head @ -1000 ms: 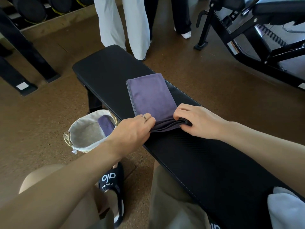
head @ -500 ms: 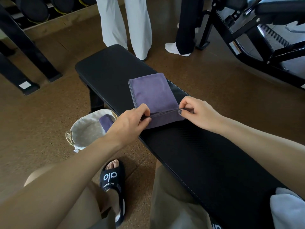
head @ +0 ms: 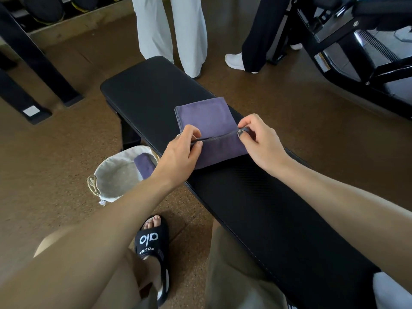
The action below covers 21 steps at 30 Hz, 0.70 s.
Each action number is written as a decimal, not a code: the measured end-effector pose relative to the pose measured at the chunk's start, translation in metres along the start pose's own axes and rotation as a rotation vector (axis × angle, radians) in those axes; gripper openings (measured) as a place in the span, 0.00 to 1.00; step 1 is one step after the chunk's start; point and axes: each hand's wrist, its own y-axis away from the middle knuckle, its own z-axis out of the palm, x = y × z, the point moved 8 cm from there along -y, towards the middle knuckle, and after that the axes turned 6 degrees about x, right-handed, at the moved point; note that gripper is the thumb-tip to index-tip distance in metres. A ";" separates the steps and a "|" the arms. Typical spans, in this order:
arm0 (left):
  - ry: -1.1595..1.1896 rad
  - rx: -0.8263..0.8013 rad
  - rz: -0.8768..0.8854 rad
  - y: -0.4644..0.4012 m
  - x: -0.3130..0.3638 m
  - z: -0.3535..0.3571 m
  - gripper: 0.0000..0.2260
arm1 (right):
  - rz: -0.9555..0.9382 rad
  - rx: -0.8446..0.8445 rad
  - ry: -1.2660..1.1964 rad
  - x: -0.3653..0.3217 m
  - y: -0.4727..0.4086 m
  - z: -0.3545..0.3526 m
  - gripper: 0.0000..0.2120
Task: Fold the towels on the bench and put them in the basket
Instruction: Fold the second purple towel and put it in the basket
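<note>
A purple towel [head: 204,115] lies folded on the black padded bench [head: 145,92]. Its near edge is lifted and carried over the rest of the towel. My left hand [head: 180,150] pinches the left corner of that edge, and my right hand [head: 258,139] pinches the right corner. On the floor left of the bench stands a round cloth-lined basket [head: 111,175]. Another folded purple towel [head: 144,162] sits inside it against the right wall. A white towel [head: 394,291] shows at the bench's near right end.
Two people stand at the bench's far end, one in white trousers [head: 171,30], one in black trousers [head: 258,34]. A black gym machine [head: 347,41] fills the right. Dark rack legs [head: 33,63] stand at left. My sandalled foot [head: 153,244] rests beside the bench.
Both hands lifted the towel's near edge off the bench and carried it away from me, over the towel. The person in black trousers stepped to the right.
</note>
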 end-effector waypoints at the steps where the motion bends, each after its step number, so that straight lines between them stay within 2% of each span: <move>1: -0.002 0.000 0.004 -0.001 0.000 0.001 0.01 | 0.010 0.005 -0.008 0.002 0.000 0.000 0.08; 6: 0.011 0.028 -0.006 -0.001 -0.006 0.000 0.02 | 0.035 -0.049 0.036 0.014 0.005 0.009 0.08; 11: 0.038 0.054 -0.159 -0.003 -0.024 0.004 0.05 | 0.100 -0.029 0.074 0.024 0.006 0.014 0.06; 21: -0.019 0.037 -0.235 -0.005 -0.037 0.009 0.09 | 0.031 -0.040 0.191 0.019 0.000 0.024 0.03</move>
